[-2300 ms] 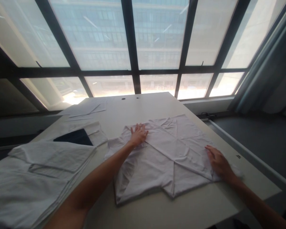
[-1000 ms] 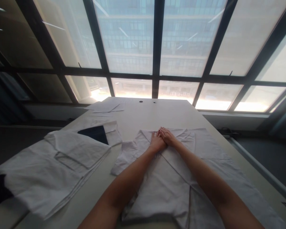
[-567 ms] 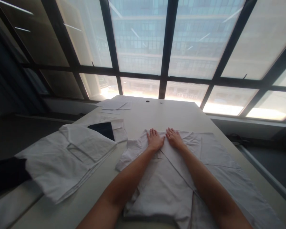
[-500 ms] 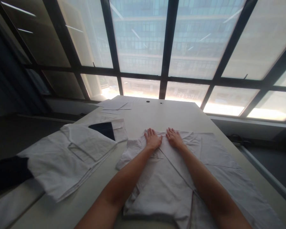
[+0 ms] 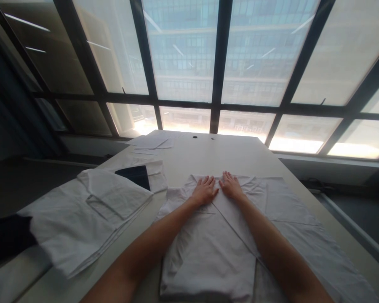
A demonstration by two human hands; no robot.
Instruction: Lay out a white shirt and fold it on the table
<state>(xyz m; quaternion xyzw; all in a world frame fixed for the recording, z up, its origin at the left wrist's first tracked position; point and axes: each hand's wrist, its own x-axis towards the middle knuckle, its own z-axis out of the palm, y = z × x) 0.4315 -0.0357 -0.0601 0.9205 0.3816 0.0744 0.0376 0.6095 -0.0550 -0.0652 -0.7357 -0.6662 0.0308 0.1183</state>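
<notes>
A white shirt (image 5: pixel 214 248) lies partly folded in front of me on the pale table (image 5: pixel 208 155). My left hand (image 5: pixel 204 190) rests flat on its far edge near the collar, fingers stretched out. My right hand (image 5: pixel 231 186) lies flat right beside it, fingers also extended, the two hands almost touching. Both forearms stretch across the cloth. Neither hand grips anything.
A stack of white folded garments (image 5: pixel 91 210) sits to the left, with a dark cloth (image 5: pixel 134 176) behind it and another dark piece (image 5: pixel 6 237) at the far left. Loose paper sheets (image 5: pixel 151 143) lie at the table's far end. Big windows (image 5: pixel 189 54) rise beyond.
My right hand came in from the shirt's right side to the collar beside my left hand. The hands parted slightly, then drew close again, flat on the cloth. The left side now lies smoother.
</notes>
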